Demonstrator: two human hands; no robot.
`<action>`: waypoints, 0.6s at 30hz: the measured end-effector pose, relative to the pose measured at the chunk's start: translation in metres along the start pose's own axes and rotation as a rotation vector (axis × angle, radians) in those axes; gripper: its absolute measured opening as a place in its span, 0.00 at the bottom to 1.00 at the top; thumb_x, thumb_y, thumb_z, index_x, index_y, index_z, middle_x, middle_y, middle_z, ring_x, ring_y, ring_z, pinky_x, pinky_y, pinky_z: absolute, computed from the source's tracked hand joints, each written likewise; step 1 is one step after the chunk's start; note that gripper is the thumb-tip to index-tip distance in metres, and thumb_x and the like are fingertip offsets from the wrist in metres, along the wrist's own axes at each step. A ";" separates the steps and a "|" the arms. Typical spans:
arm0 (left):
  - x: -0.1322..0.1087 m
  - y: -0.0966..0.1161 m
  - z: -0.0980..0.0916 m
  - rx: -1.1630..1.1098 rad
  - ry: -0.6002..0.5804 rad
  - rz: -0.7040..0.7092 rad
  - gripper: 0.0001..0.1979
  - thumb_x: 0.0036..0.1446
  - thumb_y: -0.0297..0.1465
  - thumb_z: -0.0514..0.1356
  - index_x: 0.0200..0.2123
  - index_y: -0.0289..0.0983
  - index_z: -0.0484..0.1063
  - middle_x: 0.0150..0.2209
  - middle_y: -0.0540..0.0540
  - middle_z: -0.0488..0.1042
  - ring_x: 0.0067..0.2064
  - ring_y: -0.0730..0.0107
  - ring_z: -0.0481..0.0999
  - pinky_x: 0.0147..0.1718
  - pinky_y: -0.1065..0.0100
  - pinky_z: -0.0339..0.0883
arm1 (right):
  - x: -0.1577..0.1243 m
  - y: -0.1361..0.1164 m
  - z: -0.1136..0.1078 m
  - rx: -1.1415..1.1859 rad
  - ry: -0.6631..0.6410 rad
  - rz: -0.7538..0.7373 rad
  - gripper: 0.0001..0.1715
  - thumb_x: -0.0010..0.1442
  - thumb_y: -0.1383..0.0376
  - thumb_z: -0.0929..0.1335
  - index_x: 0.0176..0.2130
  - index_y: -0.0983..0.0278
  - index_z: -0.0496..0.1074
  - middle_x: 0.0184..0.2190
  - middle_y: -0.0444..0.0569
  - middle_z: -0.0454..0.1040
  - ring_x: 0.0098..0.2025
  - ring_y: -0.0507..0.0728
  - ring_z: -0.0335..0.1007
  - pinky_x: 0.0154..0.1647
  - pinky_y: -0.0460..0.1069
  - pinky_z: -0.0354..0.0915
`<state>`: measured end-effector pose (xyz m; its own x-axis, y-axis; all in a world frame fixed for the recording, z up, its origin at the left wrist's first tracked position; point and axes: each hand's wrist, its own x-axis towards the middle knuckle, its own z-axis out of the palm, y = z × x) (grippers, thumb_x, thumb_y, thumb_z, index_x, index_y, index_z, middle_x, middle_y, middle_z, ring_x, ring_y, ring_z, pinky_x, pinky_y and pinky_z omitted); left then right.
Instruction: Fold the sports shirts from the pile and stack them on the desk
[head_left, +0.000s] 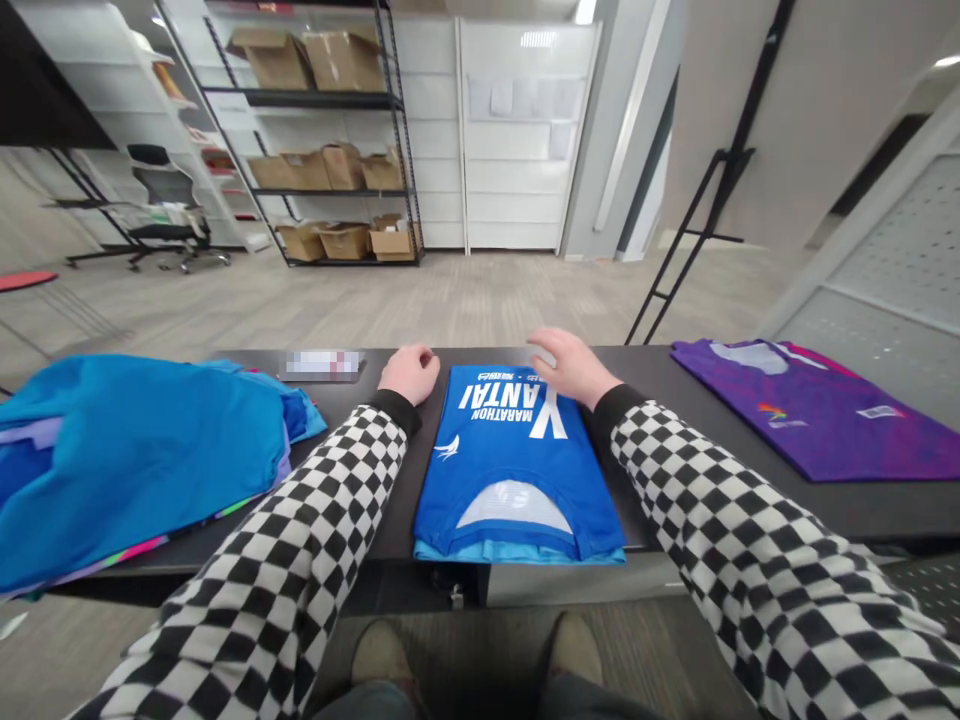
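A folded blue T-shirt with white "Marathon Yantai" lettering lies on the black table in front of me, its collar toward me. Light blue cloth shows under its near edge. Just left of the shirt's far corner, my left hand is loosely curled, with nothing visible in it. My right hand is over the far right corner of the shirt, thumb and fingers apart, holding nothing. Whether it touches the cloth I cannot tell.
On the left, a loose heap of blue and multicoloured shirts overhangs the table's near edge. A small flat item, partly blurred, lies near the far edge. To the right is a folded purple shirt. Beyond the table stands a shelf with cardboard boxes.
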<state>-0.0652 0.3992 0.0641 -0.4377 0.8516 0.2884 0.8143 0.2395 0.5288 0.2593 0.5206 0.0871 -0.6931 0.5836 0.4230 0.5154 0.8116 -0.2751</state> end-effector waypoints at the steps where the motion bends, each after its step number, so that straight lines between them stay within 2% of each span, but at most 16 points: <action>1: -0.004 -0.003 -0.004 -0.058 -0.010 0.003 0.11 0.71 0.35 0.62 0.48 0.38 0.83 0.51 0.37 0.85 0.51 0.53 0.81 0.59 0.55 0.74 | -0.001 -0.011 0.003 0.056 -0.077 -0.126 0.30 0.80 0.56 0.65 0.72 0.63 0.77 0.74 0.56 0.74 0.78 0.69 0.65 0.83 0.65 0.56; 2: -0.008 -0.007 -0.008 -0.119 -0.016 -0.002 0.12 0.70 0.34 0.62 0.50 0.37 0.83 0.50 0.38 0.86 0.50 0.55 0.82 0.58 0.58 0.74 | -0.002 -0.022 0.008 0.098 -0.163 -0.216 0.31 0.81 0.53 0.64 0.74 0.61 0.76 0.76 0.54 0.73 0.80 0.68 0.63 0.84 0.64 0.55; 4: -0.016 -0.013 -0.015 -0.249 -0.008 -0.052 0.14 0.68 0.33 0.63 0.53 0.36 0.82 0.49 0.41 0.86 0.47 0.58 0.83 0.56 0.61 0.75 | -0.003 -0.038 0.020 0.131 -0.322 -0.277 0.34 0.82 0.47 0.64 0.76 0.59 0.74 0.79 0.52 0.69 0.82 0.68 0.60 0.85 0.64 0.51; 6: -0.025 -0.020 -0.022 -0.362 0.015 -0.128 0.16 0.67 0.32 0.63 0.54 0.36 0.82 0.47 0.42 0.87 0.45 0.60 0.83 0.50 0.62 0.76 | -0.002 -0.046 0.032 0.104 -0.419 -0.225 0.38 0.82 0.43 0.64 0.79 0.57 0.70 0.82 0.53 0.63 0.84 0.69 0.56 0.86 0.68 0.47; 8: -0.033 -0.026 -0.027 -0.427 0.041 -0.199 0.16 0.65 0.32 0.63 0.54 0.36 0.82 0.45 0.44 0.87 0.41 0.61 0.83 0.44 0.64 0.75 | 0.000 -0.044 0.038 0.050 -0.450 -0.125 0.41 0.83 0.41 0.63 0.82 0.57 0.65 0.84 0.54 0.57 0.86 0.71 0.50 0.86 0.72 0.43; 10: -0.041 -0.032 -0.030 -0.446 0.059 -0.241 0.15 0.64 0.31 0.63 0.52 0.37 0.83 0.42 0.45 0.86 0.38 0.62 0.82 0.40 0.65 0.73 | 0.001 -0.036 0.038 -0.004 -0.436 -0.008 0.44 0.82 0.40 0.62 0.83 0.58 0.62 0.86 0.56 0.53 0.87 0.72 0.46 0.86 0.73 0.42; 12: -0.048 -0.036 -0.033 -0.449 0.063 -0.263 0.14 0.63 0.31 0.63 0.50 0.38 0.82 0.40 0.46 0.85 0.36 0.62 0.81 0.37 0.65 0.71 | 0.000 -0.024 0.033 -0.062 -0.386 0.147 0.45 0.82 0.40 0.61 0.83 0.62 0.62 0.85 0.60 0.53 0.86 0.73 0.47 0.85 0.73 0.44; 15: -0.059 -0.037 -0.039 -0.453 0.059 -0.278 0.13 0.62 0.30 0.63 0.48 0.38 0.82 0.38 0.47 0.85 0.34 0.63 0.81 0.37 0.65 0.71 | -0.011 -0.001 0.019 -0.168 -0.269 0.452 0.43 0.82 0.43 0.58 0.80 0.65 0.66 0.84 0.65 0.57 0.84 0.75 0.53 0.83 0.73 0.49; 18: -0.070 -0.036 -0.047 -0.468 0.061 -0.279 0.14 0.61 0.30 0.63 0.49 0.38 0.82 0.37 0.47 0.85 0.34 0.62 0.81 0.37 0.64 0.72 | -0.035 0.027 -0.001 -0.248 -0.164 0.718 0.39 0.80 0.50 0.57 0.76 0.67 0.72 0.80 0.68 0.63 0.81 0.76 0.60 0.80 0.72 0.55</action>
<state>-0.0815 0.3090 0.0624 -0.6452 0.7537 0.1250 0.4139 0.2074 0.8864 0.2977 0.5217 0.0656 -0.2025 0.9764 0.0756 0.9507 0.2145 -0.2238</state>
